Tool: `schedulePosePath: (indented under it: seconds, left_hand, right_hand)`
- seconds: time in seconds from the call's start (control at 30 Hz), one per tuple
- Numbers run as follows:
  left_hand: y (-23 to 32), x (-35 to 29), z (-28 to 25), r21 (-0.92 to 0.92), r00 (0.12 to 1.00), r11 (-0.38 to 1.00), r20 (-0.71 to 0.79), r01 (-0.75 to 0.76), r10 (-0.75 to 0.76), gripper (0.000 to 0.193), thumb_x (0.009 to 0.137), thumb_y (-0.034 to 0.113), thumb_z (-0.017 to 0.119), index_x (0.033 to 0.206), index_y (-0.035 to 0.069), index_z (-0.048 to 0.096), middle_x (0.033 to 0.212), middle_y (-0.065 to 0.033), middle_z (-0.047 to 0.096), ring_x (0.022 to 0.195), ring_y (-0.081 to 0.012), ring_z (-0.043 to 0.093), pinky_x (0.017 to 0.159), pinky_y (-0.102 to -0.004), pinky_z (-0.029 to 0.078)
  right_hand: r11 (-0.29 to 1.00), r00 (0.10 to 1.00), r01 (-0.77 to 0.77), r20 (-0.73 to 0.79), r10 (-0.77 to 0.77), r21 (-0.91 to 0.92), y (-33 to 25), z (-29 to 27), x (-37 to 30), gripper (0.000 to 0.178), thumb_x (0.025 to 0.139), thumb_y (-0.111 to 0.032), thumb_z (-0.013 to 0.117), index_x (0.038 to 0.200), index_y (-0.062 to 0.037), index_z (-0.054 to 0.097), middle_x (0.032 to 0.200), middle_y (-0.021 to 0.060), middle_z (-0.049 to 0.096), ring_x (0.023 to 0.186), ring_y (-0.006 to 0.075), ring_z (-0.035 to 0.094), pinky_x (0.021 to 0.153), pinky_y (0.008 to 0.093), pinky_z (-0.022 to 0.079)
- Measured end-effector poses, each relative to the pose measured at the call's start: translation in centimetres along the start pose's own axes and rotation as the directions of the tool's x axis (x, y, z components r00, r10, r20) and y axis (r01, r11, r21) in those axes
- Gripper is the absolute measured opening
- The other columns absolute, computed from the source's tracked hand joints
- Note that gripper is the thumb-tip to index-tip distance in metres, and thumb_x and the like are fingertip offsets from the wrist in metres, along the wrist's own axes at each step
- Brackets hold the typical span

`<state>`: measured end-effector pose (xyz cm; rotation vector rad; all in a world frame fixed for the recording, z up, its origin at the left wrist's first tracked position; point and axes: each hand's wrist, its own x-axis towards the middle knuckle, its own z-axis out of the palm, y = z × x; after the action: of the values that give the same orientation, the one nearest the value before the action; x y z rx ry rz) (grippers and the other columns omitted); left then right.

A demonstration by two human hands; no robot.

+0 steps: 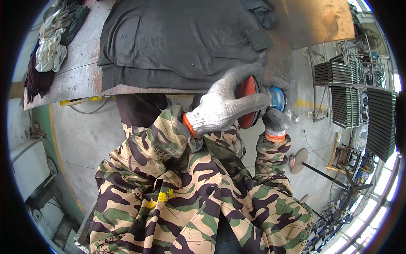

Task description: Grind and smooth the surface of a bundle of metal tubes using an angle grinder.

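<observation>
I hold a hand-held disc sander (277, 100) with a blue body in front of me, just off the near edge of the table. My right hand (281, 115), in a grey-coated glove with an orange cuff, wraps round the blue body. On the other side, my left hand (220, 100), gloved the same way, reaches round the red sanding disc (247, 94), one finger stretched across toward the sander's neck. The disc faces left, standing on edge. Beyond the hands a dark grey cloth (182, 44) lies wrinkled over the table.
A pile of clothes or rags (51, 53) lies at the table's left end. A brown board (319, 21) is at the far right. Racks of stacked dark slatted panels (344, 106) stand on the right, near a pedestal fan's round base (298, 161).
</observation>
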<state>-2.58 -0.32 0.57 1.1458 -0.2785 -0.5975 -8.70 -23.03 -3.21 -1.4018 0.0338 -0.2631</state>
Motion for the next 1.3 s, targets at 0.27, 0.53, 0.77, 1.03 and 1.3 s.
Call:
schedulePosePath:
  seconds: [0.27,0.53,0.77,1.03,1.3]
  left_hand:
    - [-1.5,0.4,-0.4,-0.053,0.997,0.996,0.002,-0.078,0.078,0.081,0.092,0.043,0.08,0.152,0.0,0.048,0.139,-0.0204,0.059,0.13,-0.0246,0.058,0.111,-0.0385,0.045]
    - [2.2,-0.2,-0.6,0.329,0.985,0.929,-0.099,0.168,-0.143,0.027,0.098,0.019,0.076,0.112,-0.001,0.065,0.097,-0.0049,0.066,0.085,-0.0066,0.055,0.074,-0.0268,0.048]
    - [1.9,0.4,-1.0,0.049,0.986,0.991,0.111,0.123,-0.128,0.02,0.101,0.019,0.071,0.094,0.0,0.067,0.079,0.0029,0.061,0.077,-0.0031,0.05,0.064,-0.0245,0.043]
    - [2.0,0.1,0.4,0.719,0.928,0.617,0.105,-0.319,0.357,0.017,0.086,0.014,0.072,0.097,0.001,0.067,0.087,-0.0168,0.064,0.075,-0.0351,0.064,0.069,-0.042,0.052]
    - [3.3,0.5,-2.7,0.368,0.987,0.926,0.155,-0.086,0.03,0.014,0.098,0.013,0.065,0.096,-0.001,0.063,0.08,-0.0045,0.057,0.072,-0.011,0.051,0.064,-0.0312,0.043]
  right_hand:
    - [0.998,1.0,-0.011,0.001,0.011,0.066,-0.6,0.2,0.7,0.091,0.061,-0.033,0.093,0.137,0.0023,0.056,0.129,0.0163,0.063,0.118,0.03,0.063,0.102,0.0421,0.054]
    - [0.994,1.0,-0.014,-0.01,0.015,0.112,0.3,-0.4,1.8,0.09,0.063,-0.033,0.092,0.137,0.0018,0.055,0.129,0.0171,0.062,0.118,0.0315,0.063,0.105,0.0447,0.054]
    - [0.878,0.98,-0.159,-0.036,0.196,0.452,1.8,-2.7,1.9,0.077,0.067,-0.007,0.065,0.143,0.0014,0.053,0.131,0.0185,0.062,0.118,0.036,0.065,0.109,0.0478,0.053]
    - [0.959,0.976,-0.145,-0.121,0.179,0.242,1.7,-2.1,2.7,0.08,0.075,-0.03,0.068,0.145,0.0022,0.049,0.144,0.0244,0.056,0.133,0.0385,0.057,0.116,0.0506,0.045]
    - [0.93,0.983,-0.136,0.167,0.083,0.34,0.5,-2.1,3.8,0.078,0.078,-0.025,0.068,0.148,0.0019,0.048,0.144,0.0226,0.058,0.129,0.0353,0.061,0.115,0.0473,0.048]
